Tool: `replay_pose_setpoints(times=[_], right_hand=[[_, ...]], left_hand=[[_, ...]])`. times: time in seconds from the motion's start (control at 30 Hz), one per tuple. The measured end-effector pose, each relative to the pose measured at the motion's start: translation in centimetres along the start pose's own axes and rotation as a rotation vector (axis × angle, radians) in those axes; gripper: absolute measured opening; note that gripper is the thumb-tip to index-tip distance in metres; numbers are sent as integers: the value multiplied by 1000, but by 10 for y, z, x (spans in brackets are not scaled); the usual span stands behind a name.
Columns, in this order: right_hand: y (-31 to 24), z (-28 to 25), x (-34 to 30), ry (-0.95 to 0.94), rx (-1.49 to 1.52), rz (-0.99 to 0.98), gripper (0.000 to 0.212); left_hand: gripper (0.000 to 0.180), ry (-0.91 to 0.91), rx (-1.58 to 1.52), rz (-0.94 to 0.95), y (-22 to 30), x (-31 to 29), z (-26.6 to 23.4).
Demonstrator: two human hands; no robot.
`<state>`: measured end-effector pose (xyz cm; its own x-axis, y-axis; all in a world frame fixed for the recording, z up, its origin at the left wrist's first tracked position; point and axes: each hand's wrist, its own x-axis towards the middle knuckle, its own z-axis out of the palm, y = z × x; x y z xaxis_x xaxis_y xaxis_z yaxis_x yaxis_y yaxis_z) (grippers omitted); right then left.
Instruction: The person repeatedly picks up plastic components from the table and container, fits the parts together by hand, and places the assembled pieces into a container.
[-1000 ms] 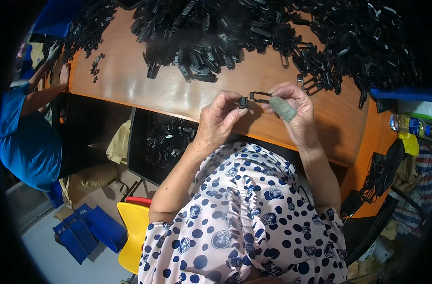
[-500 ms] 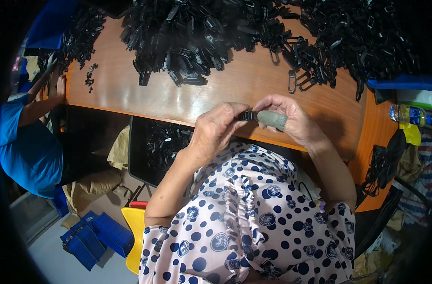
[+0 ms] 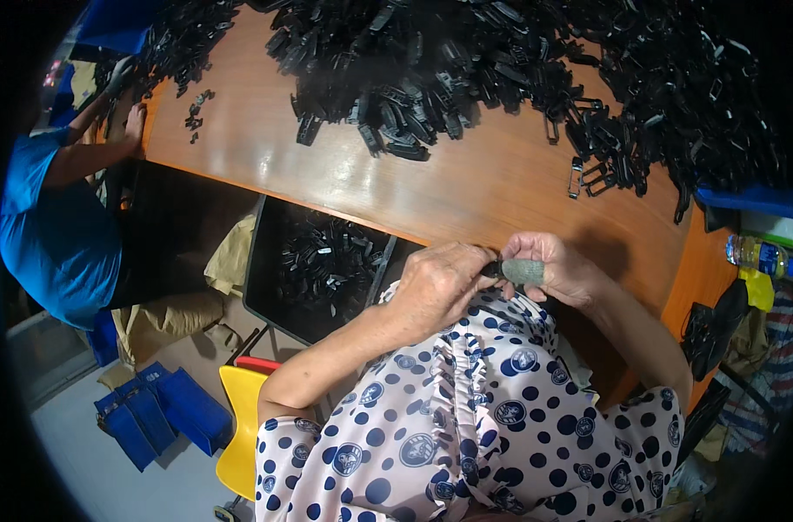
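Observation:
My left hand point(image 3: 440, 283) is closed in a pinch at the table's front edge, around a small black plastic buckle part point(image 3: 494, 269). From the other side, the fingers of my right hand point(image 3: 563, 271) close on the same part. One right digit wears a grey knitted finger cover point(image 3: 523, 271). My fingers hide most of the part, so its exact shape does not show. Beyond the hands, a large heap of black plastic buckle parts point(image 3: 414, 78) covers the far side of the table. A few frame-shaped pieces point(image 3: 576, 177) lie at the heap's near right edge.
Below the wooden table's point(image 3: 249, 148) front edge, a black bin point(image 3: 262, 296) holds more black parts. A co-worker in a blue shirt point(image 3: 57, 235) is at the left. A yellow chair point(image 3: 238, 435) and blue crates point(image 3: 192, 409) stand lower left; a bottle point(image 3: 757, 252) lies far right.
Both hands have come down and closer to my body, still together on the black part, which shows less now. The view has shifted, revealing more of the bin.

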<state>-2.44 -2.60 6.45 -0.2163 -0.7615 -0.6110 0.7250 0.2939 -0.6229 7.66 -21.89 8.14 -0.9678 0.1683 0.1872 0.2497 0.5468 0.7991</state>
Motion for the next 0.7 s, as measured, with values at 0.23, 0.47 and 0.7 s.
replay_pose_setpoints(times=[0.23,0.47,0.7], right_hand=[[6,23,0,15,308,-223,73],[21,42,-1,-36,326,-573,55],[35,45,-3,231,37,-574,36]], left_hand=[[21,161,-384,-237,3,4,10],[24,296,-806,-433,10,1,27],[29,250,-1270,-761,20,-6,41]])
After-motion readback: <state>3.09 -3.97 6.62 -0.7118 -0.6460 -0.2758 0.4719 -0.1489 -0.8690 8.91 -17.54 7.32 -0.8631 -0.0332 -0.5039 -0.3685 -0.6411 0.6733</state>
